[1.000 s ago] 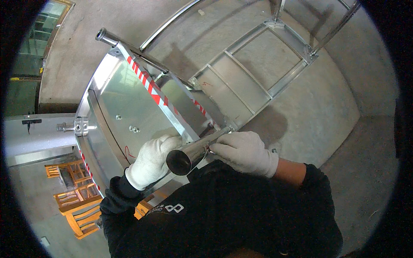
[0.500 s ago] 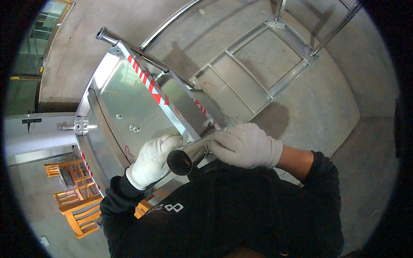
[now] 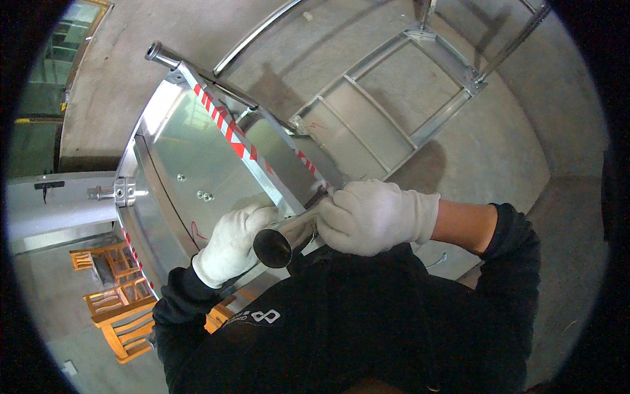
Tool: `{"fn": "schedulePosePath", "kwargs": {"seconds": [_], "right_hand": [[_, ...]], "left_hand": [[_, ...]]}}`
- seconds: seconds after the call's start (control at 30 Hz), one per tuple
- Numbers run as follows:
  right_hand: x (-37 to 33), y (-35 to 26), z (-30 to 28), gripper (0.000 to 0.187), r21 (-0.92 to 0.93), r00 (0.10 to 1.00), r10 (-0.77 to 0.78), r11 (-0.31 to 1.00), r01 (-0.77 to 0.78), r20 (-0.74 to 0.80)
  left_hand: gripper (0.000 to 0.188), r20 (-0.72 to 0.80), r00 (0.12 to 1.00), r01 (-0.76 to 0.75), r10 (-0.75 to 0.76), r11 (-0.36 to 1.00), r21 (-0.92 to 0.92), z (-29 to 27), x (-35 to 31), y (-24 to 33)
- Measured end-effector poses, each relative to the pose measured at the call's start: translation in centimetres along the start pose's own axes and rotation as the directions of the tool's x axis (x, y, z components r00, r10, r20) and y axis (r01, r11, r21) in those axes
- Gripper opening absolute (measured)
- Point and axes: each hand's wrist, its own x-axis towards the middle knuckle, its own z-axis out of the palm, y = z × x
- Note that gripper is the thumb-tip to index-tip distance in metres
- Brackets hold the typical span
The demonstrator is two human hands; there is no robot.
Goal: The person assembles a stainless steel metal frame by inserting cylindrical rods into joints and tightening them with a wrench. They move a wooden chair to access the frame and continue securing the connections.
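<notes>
A shiny metal tube [image 3: 298,231] points its open round end toward me, close to my chest. It meets the near end of a flat metal bar [image 3: 230,134] striped with red and white tape. My left hand [image 3: 230,244], in a white knit glove, is closed against the tube's left side, its fingertips partly hidden. On the tube's other side my right hand [image 3: 377,218], gloved alike, has its fingers curled together near the joint; what they pinch is hidden. Below the bar lies a broad metal panel [image 3: 177,141] with several small round fittings.
At the right, a rectangular metal frame [image 3: 377,108] with crossbars rests on the concrete floor [image 3: 499,141]. Another tube end [image 3: 157,52] sticks out at the panel's far corner. A metal bracket [image 3: 125,192] juts from its left edge. Wooden chairs [image 3: 128,328] stand at lower left.
My right hand has turned slightly and its wrist and forearm have swung to the right. My left hand and the tube have barely moved.
</notes>
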Motion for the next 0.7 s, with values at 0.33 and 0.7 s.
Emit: {"fn": "schedulePosePath", "kwargs": {"seconds": [0.33, 0.7], "right_hand": [[-1.1, -1.5, 1.7, 0.010, 0.207, 0.954, 0.299, 0.933, -0.296, 0.017], [0.7, -6.4, 1.9, 0.022, 0.608, 0.230, 0.565, -0.706, -0.362, 0.793]], "left_hand": [[0.033, -0.062, 0.996, -0.072, 0.071, 0.997, -0.005, 0.0, 0.0, 0.0], [0.033, -0.045, 0.999, -0.029, 0.030, 0.999, 0.031, 0.1, -0.1, 0.1]]}}
